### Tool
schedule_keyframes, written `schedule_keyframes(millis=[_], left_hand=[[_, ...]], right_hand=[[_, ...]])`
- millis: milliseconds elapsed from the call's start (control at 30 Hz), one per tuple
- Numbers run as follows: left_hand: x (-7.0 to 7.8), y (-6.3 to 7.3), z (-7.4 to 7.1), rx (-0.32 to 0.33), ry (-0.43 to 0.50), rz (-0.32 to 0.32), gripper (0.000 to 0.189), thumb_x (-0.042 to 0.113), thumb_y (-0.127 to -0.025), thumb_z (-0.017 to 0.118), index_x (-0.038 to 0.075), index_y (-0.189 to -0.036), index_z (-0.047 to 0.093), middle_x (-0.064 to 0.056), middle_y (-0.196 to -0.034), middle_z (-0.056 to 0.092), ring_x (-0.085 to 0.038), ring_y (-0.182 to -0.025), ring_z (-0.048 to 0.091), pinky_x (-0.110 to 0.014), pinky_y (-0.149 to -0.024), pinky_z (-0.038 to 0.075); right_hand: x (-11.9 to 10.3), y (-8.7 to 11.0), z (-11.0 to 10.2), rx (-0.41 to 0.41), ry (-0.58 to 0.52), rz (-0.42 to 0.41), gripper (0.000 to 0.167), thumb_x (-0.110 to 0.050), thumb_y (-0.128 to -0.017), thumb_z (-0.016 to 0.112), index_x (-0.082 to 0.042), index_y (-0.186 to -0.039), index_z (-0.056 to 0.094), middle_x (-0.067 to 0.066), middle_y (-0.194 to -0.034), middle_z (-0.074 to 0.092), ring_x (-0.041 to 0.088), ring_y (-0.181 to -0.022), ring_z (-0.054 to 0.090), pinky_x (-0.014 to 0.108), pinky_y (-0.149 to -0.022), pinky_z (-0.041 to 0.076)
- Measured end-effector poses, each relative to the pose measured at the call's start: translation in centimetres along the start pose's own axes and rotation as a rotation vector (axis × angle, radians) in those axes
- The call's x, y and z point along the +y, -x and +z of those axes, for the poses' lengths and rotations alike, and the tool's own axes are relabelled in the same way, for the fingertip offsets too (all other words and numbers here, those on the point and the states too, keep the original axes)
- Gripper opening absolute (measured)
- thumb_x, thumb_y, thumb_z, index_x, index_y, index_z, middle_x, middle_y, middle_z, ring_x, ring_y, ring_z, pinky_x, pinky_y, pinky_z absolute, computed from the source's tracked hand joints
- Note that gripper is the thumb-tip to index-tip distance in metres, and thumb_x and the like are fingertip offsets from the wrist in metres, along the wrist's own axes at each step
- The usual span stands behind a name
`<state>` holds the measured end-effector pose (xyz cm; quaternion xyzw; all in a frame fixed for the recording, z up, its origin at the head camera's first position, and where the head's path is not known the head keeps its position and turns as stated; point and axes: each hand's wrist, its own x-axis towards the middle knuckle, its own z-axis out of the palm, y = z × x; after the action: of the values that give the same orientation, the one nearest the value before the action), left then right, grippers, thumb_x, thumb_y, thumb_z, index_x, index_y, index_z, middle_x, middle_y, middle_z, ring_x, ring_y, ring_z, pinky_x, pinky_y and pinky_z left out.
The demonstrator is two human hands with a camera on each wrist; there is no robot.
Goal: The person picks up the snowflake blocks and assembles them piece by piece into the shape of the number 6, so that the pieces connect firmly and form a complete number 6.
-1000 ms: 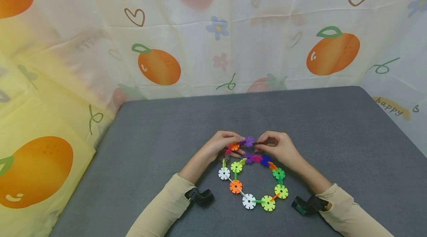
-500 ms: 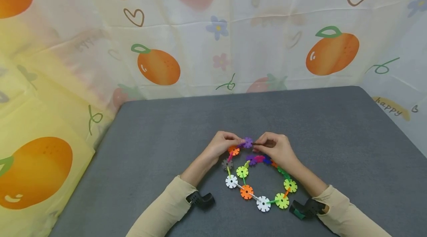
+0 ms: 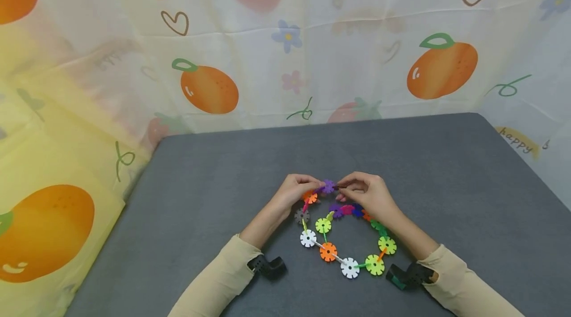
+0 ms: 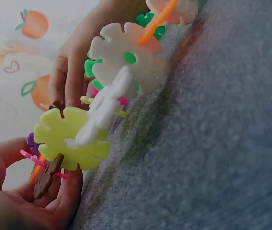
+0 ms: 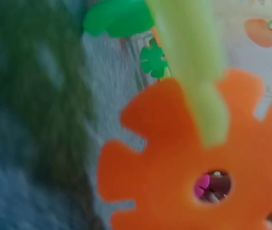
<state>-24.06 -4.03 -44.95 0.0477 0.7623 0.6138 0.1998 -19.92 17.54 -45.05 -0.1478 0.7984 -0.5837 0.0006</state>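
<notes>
A chain of flower-shaped snowflake discs, notched into one another in many colours, curves in a loop between both arms in the head view. My left hand pinches its far end beside a purple disc. From the other side, my right hand pinches a dark brown disc, edge-on against the purple one. The left wrist view has a yellow-green disc in front, with the left fingers curled near another brown disc. An orange disc fills much of the right wrist view, hiding the right hand.
The grey tabletop extends around the hands. Behind it hangs a white cloth printed with oranges and hearts, and a yellow part of it is at the left. Black wrist cameras sit by both cuffs.
The loop of discs has shifted right, and its dark grey disc shows clear of the left hand. Both hands have edged slightly left, the right one closer to the left.
</notes>
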Motion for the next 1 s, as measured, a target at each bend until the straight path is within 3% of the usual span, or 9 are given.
schedule_keyframes(millis=[167,267,500,733,833,900,1000], left_hand=[[-0.1,0.1,0.0,-0.004,-0.003,-0.016,0.023,0.021,-0.091,0.068,0.001,-0.101,0.076,-0.008,-0.106,0.074,-0.008,-0.09,0.063,-0.022,-0.079,0.053],[-0.1,0.2,0.3,0.001,-0.017,-0.013,0.023,0.021,-0.09,0.069,0.001,-0.1,0.076,-0.009,-0.106,0.074,-0.008,-0.09,0.063,-0.021,-0.079,0.053],[-0.1,0.4,0.7,0.025,-0.037,0.031,0.021,0.019,-0.088,0.072,0.0,-0.096,0.077,-0.01,-0.1,0.075,-0.006,-0.083,0.062,-0.018,-0.072,0.052],[0.0,0.4,0.7,0.02,-0.034,0.06,0.02,0.017,-0.088,0.072,-0.002,-0.094,0.076,-0.008,-0.093,0.074,-0.006,-0.078,0.061,-0.017,-0.069,0.051],[0.1,0.4,0.6,0.009,-0.036,0.026,0.022,0.02,-0.089,0.07,0.0,-0.096,0.076,-0.007,-0.099,0.074,-0.007,-0.084,0.062,-0.019,-0.074,0.052],[0.2,0.3,0.5,-0.008,-0.01,-0.007,0.024,0.022,-0.091,0.068,0.001,-0.099,0.076,-0.007,-0.105,0.073,-0.008,-0.089,0.063,-0.023,-0.081,0.053],[0.2,0.3,0.2,-0.05,0.088,-0.044,0.027,0.02,-0.094,0.063,-0.002,-0.105,0.072,-0.005,-0.099,0.074,-0.009,-0.085,0.067,-0.025,-0.082,0.055]], right_hand=[[0.0,0.0,0.0,-0.014,0.04,0.004,0.003,-0.003,-0.087,0.07,0.0,-0.088,0.07,0.018,-0.094,0.073,0.022,-0.083,0.074,0.026,-0.072,0.062],[0.3,0.1,0.1,-0.015,0.073,-0.033,0.005,0.001,-0.085,0.072,-0.001,-0.081,0.069,0.017,-0.093,0.072,0.02,-0.083,0.073,0.023,-0.072,0.061],[0.1,0.3,0.3,0.008,0.266,-0.182,0.013,0.004,-0.083,0.073,-0.007,-0.077,0.069,0.008,-0.085,0.073,0.015,-0.08,0.071,0.022,-0.07,0.06],[0.1,0.1,0.1,-0.022,0.204,-0.149,0.014,0.005,-0.083,0.072,-0.007,-0.076,0.068,0.01,-0.085,0.072,0.013,-0.079,0.07,0.022,-0.07,0.06],[-0.2,0.1,-0.2,-0.034,0.231,-0.162,0.009,0.002,-0.085,0.071,-0.005,-0.082,0.068,0.009,-0.087,0.071,0.016,-0.08,0.07,0.024,-0.071,0.061],[-0.6,0.0,-0.6,-0.049,0.177,-0.124,0.003,-0.001,-0.088,0.07,-0.004,-0.088,0.068,0.012,-0.09,0.071,0.021,-0.079,0.072,0.028,-0.071,0.062],[-0.7,-0.1,-1.1,-0.048,0.075,-0.042,0.007,-0.006,-0.091,0.067,-0.001,-0.096,0.068,0.018,-0.093,0.07,0.025,-0.078,0.073,0.029,-0.069,0.062]])
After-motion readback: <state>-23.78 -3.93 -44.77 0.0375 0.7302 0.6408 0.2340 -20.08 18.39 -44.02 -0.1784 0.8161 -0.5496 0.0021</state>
